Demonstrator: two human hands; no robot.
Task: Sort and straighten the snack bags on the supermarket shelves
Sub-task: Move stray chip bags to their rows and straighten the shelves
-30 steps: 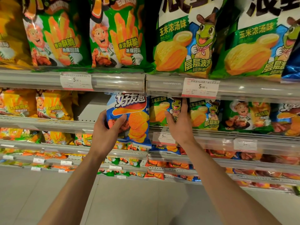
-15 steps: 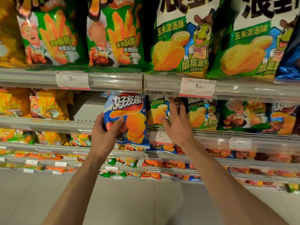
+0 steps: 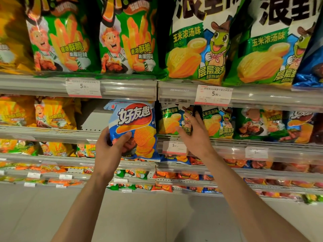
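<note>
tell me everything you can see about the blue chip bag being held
The blue chip bag is glossy foil-like plastic with white outlined characters on a red and orange swoosh and pictured ridged chips. It stands upright, tilted slightly, before the second shelf, beside green bags. The left hand grips its lower left corner, thumb across the front.

The left hand [image 3: 108, 151] holds a chip bag [image 3: 134, 130] before the second shelf [image 3: 52, 135], left of the corn bags [image 3: 170, 121]. The right hand [image 3: 195, 137] reaches between two corn bags, under a price tag [image 3: 213, 95].
</note>
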